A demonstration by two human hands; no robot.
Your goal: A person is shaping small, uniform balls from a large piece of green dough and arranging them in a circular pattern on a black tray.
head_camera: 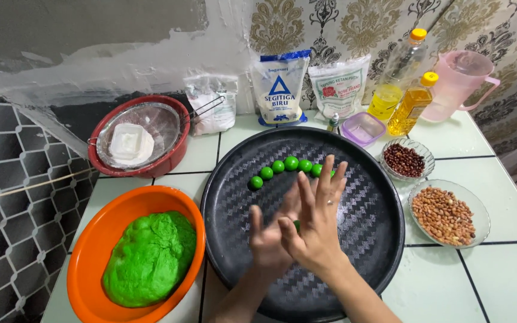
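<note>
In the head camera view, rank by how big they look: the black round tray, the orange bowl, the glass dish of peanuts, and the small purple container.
1. black round tray
2. orange bowl
3. glass dish of peanuts
4. small purple container, though it sits farther from the camera, which shrinks it somewhat.

At twelve o'clock of the round black tray (384, 239), a white plastic flour bag with a blue top band and blue triangle label (280, 87) leans upright against the wall. Just beside it at one o'clock stands a clear bag of white powder with a red-and-green label (339, 87). At eleven o'clock slumps a smaller crumpled clear plastic bag (210, 101).
</note>
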